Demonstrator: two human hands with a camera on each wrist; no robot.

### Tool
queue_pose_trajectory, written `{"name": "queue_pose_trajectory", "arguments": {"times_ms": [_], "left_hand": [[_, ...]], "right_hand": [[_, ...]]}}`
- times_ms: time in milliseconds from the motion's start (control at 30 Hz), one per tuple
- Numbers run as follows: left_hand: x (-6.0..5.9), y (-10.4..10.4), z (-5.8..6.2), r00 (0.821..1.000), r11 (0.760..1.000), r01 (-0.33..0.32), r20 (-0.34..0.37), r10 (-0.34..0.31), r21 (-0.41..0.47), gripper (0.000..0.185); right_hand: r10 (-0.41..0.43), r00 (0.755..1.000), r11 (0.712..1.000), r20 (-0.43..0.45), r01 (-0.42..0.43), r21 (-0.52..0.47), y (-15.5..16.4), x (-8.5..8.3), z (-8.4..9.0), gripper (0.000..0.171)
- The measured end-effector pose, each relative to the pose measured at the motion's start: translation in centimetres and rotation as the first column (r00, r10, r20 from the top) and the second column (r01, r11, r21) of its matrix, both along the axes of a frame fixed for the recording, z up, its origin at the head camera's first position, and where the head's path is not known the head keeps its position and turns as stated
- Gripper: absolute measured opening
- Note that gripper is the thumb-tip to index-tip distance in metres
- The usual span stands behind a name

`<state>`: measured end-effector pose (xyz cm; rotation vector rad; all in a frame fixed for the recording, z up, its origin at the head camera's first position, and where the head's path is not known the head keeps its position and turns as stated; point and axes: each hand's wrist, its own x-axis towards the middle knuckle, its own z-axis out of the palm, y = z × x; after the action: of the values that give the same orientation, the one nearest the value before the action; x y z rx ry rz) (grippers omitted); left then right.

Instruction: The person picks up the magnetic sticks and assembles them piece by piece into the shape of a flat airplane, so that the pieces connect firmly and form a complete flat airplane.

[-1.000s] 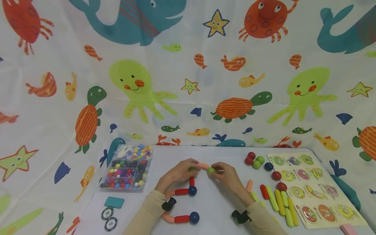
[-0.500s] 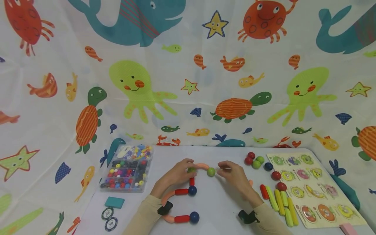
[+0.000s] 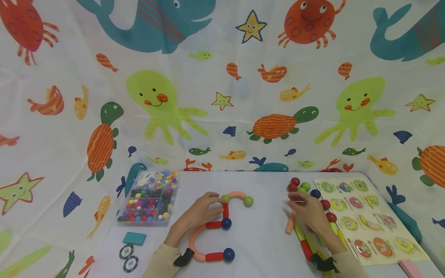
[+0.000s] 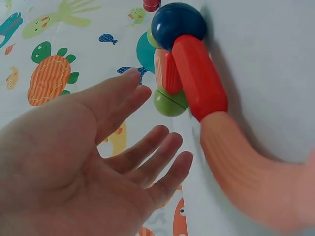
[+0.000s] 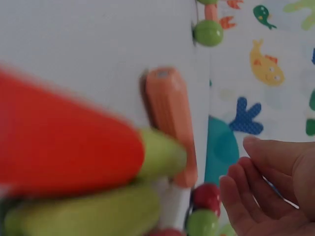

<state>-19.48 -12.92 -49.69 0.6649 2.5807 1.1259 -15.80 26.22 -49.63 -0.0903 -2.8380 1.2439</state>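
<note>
A chain of magnetic rods and balls lies mid-table: a pink curved rod (image 3: 238, 194) with a green ball (image 3: 248, 201) at its right end, a short red rod (image 3: 226, 210), blue balls (image 3: 226, 223) and a lower pink curve (image 3: 194, 241). My left hand (image 3: 205, 206) lies open beside the chain's left green ball (image 4: 170, 103), fingers straight and holding nothing. My right hand (image 3: 307, 210) hovers open over the loose rods (image 3: 306, 249), next to a pink straight rod (image 3: 289, 227) and the loose balls (image 3: 295, 181).
A clear bead box (image 3: 149, 199) stands at the left, with a teal card (image 3: 135, 238) and poker chips (image 3: 126, 251) in front of it. A wooden puzzle board (image 3: 365, 220) fills the right side. Sea-animal fabric hangs behind the table.
My right hand has let go of the green ball at the arch's end and moved right to the rod pile. The left hand stays by the chain.
</note>
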Motion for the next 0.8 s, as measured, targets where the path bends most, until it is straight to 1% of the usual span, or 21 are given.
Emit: {"name": "queue_pose_trajectory", "arguments": {"times_ms": [200,300,400,500,633,800], "left_hand": [[0.7,-0.7,-0.2,1.000,1.000,-0.004,-0.006,0.004,0.000,0.033],[1.0,-0.8,-0.3,1.000,1.000,-0.003,0.008,0.003,0.013,0.034],[1.1,-1.1,-0.3,1.000,1.000,-0.003,0.020,0.003,0.027,0.035],[1.2,-1.2,-0.4,0.999,0.999,-0.002,0.036,0.000,0.047,0.035],[1.3,-1.1,-0.4,0.999,0.998,0.001,0.054,-0.005,0.057,0.034],[1.2,-0.9,-0.4,0.998,0.999,-0.004,0.060,0.001,0.054,0.035]], "right_hand": [[-0.045,0.999,0.996,-0.004,0.046,0.076,2.2,1.8,0.2,0.034],[-0.062,0.998,0.995,0.012,0.061,0.085,2.7,2.8,0.0,0.033],[-0.062,0.997,0.995,0.038,0.059,0.082,2.5,3.3,-0.3,0.033],[-0.059,0.995,0.994,0.078,0.052,0.095,1.9,3.3,-1.0,0.032],[-0.069,0.991,0.992,0.112,0.056,0.114,0.8,3.0,-1.6,0.032],[-0.069,0.987,0.989,0.145,0.048,0.143,0.1,2.5,-1.3,0.033]]}}
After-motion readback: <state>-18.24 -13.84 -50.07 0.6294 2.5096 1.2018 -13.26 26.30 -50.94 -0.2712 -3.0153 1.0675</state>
